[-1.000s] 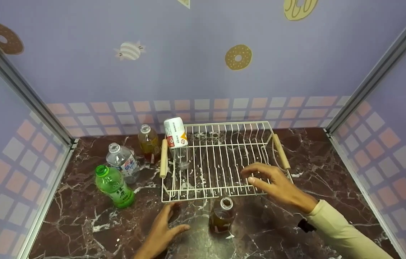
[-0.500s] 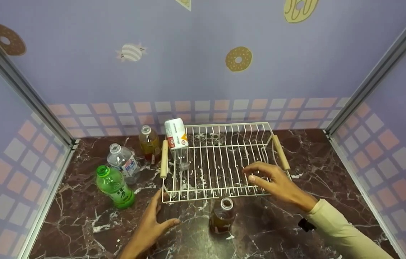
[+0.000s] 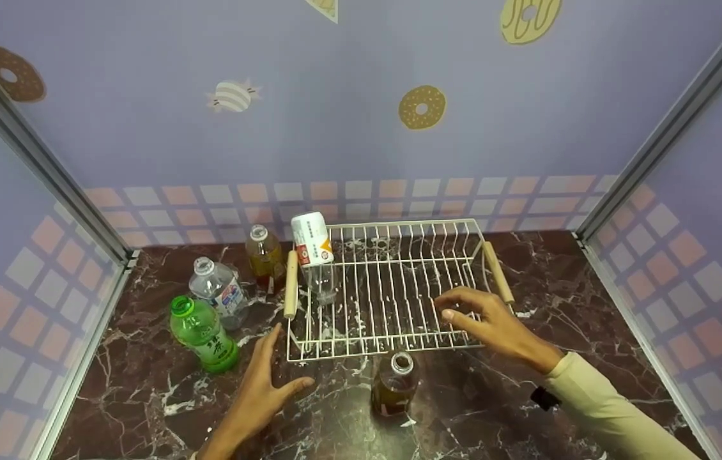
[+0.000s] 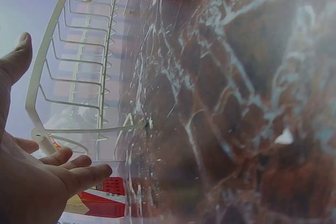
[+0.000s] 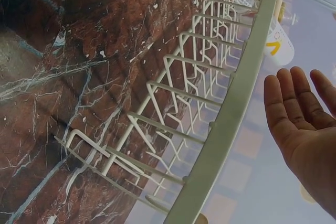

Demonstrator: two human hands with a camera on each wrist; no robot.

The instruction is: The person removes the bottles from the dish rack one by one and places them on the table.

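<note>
A white wire dish rack [image 3: 335, 356] with wooden handles stands on the marble-patterned counter. In its left end leans a clear bottle with a white label [image 3: 313, 239], apparently bottom up. My left hand [image 3: 255, 393] is spread beside the rack's front left corner and holds nothing; the left wrist view shows its fingers [image 4: 86, 178] apart from the wire. Over the rack's front right part hovers my right hand [image 3: 489, 326], fingers relaxed, nothing in them. Between my hands, in front of the rack, an uncapped bottle of brownish drink [image 3: 395, 386] stands upright.
Left of the rack stand a green bottle [image 3: 207, 338], a clear bottle with a blue and red label [image 3: 220, 291] and an amber bottle [image 3: 265, 255], all uncapped. Patterned walls close in the counter at the back and both sides.
My left hand has drawn left, away from the rack's front edge to beside its corner. My right hand has hardly moved, and the bottles and rack stay in place.
</note>
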